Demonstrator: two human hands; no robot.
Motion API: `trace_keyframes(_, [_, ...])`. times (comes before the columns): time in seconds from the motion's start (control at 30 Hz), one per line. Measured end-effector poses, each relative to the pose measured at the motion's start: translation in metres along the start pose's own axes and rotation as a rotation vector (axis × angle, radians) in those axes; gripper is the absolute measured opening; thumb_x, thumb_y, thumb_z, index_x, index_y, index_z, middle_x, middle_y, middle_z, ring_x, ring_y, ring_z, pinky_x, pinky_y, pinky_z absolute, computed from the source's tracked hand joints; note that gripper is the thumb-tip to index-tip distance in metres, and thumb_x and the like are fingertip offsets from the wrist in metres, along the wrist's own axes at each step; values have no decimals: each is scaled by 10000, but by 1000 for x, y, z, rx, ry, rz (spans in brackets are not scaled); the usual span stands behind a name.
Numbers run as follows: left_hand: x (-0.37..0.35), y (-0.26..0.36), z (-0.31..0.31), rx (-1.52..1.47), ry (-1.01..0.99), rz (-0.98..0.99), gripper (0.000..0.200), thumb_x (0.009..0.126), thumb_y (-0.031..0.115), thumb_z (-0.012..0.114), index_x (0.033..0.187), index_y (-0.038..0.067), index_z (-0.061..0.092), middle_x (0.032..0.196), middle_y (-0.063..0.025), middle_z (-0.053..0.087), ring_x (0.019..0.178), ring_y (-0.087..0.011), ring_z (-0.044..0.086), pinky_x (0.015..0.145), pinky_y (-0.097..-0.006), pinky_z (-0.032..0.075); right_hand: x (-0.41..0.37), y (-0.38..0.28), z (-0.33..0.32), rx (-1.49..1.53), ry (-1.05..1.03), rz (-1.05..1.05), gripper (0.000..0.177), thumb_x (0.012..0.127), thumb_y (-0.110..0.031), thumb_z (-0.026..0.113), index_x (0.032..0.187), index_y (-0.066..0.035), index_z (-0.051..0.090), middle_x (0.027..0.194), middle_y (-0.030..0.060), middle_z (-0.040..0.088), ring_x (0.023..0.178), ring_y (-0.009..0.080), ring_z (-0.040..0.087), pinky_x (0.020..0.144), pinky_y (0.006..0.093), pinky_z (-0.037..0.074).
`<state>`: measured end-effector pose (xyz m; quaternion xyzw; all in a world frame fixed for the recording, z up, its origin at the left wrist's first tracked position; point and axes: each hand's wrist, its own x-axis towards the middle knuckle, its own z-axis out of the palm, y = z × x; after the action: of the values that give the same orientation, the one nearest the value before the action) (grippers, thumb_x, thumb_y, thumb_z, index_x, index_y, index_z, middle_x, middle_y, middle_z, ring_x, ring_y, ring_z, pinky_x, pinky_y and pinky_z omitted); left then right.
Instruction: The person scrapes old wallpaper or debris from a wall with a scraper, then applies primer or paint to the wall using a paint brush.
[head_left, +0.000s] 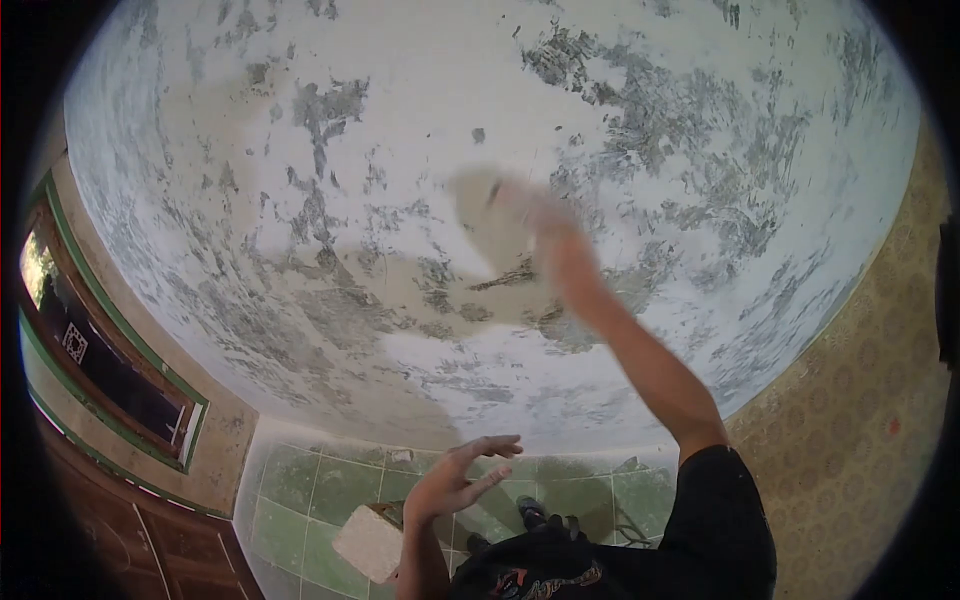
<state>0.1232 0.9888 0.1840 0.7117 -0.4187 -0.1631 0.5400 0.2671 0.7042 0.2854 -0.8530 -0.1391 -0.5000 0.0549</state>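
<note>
A large wall (400,230) fills most of the head view, white with patchy grey and dark marks. My right hand (555,235) is raised across its middle, at or close to the surface. Motion smears its fingers; a small dark spot shows at their tips, and I cannot make out whether they hold anything. A shadow falls on the wall to the left of that hand. Lower down, my left hand (465,480) is held in front of my body, palm inward, with thumb and fingers apart and nothing in them. Whitish dust seems to coat its fingers.
Green floor tiles (290,500) run along the wall's foot. A pale block-like object (370,542) stands beside my left forearm. At left are a green-framed window (190,435) and brown wooden panelling (150,540). A patterned tan wall (840,430) bounds the right.
</note>
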Motion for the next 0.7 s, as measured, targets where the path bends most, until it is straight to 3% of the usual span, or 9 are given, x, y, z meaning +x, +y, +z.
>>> trace_keyframes(0.1, [7, -6, 0, -40, 93, -7, 375, 946, 113, 634, 1306, 41, 561, 1212, -132, 673, 1092, -251, 648, 957, -385, 493, 84, 17, -55, 306, 139, 85, 492, 846, 47, 510, 1317, -75, 584, 1307, 145, 605, 1205, 306, 582, 968, 376, 516])
trace_keyframes(0.17, [12, -17, -2, -27, 179, 61, 354, 937, 101, 639, 1278, 34, 571, 1215, -135, 670, 1098, -252, 643, 953, -380, 494, 91, 46, -20, 20, 397, 5, 399, 980, -60, 423, 1343, -113, 577, 1384, 129, 558, 1318, 290, 485, 1143, 427, 335])
trace_keyframes(0.2, [13, -21, -3, -17, 265, 134, 334, 928, 89, 645, 1249, 28, 581, 1219, -139, 667, 1103, -254, 638, 949, -374, 495, 81, 22, -16, 559, 289, 360, 444, 915, -7, 472, 1336, -102, 573, 1332, 127, 585, 1272, 306, 521, 1074, 405, 416])
trace_keyframes(0.27, [23, -15, -22, 131, 393, 146, 319, 918, 66, 639, 1228, 22, 583, 1242, -143, 655, 1136, -258, 621, 948, -376, 493, 34, -4, 8, 627, 98, 216, 471, 859, 15, 535, 1317, -84, 575, 1277, 125, 610, 1228, 317, 555, 1020, 380, 488])
trace_keyframes(0.3, [29, -11, -32, 267, 516, 149, 304, 908, 43, 634, 1208, 16, 585, 1264, -148, 643, 1169, -262, 603, 947, -377, 492, -1, 5, 41, 144, 38, -259, 444, 866, -16, 548, 1305, -78, 580, 1274, 125, 610, 1231, 312, 554, 1035, 377, 480])
trace_keyframes(0.47, [89, 45, -119, 618, 684, 409, 419, 953, 58, 516, 1372, 36, 515, 1439, -184, 497, 1349, -297, 459, 1101, -399, 369, -91, 16, 82, 162, -506, -379, 424, 853, 17, 546, 1261, -83, 602, 1307, 120, 588, 1244, 301, 544, 1084, 375, 443])
trace_keyframes(0.57, [139, 80, -161, 892, 695, 453, 490, 986, 46, 416, 1476, 66, 418, 1552, -150, 364, 1452, -302, 315, 1177, -402, 261, 12, 8, -15, 150, -104, -68, 499, 861, 56, 531, 1340, -80, 557, 1340, 103, 591, 1276, 275, 529, 1144, 381, 382])
trace_keyframes(0.6, [157, 85, -174, 1038, 738, 474, 500, 992, 42, 392, 1491, 78, 396, 1569, -134, 338, 1461, -304, 293, 1182, -416, 247, 44, 16, -42, 279, 117, -49, 535, 799, 91, 544, 1296, -103, 589, 1356, 125, 566, 1300, 312, 498, 1153, 399, 363])
trace_keyframes(0.7, [207, 70, -204, 1252, 814, 439, 552, 980, 22, 384, 1523, 110, 342, 1596, -102, 293, 1478, -295, 256, 1189, -469, 218, 86, 32, -67, -95, 279, -129, 601, 766, 86, 597, 1342, -77, 540, 1428, 145, 501, 1350, 333, 442, 1186, 411, 306])
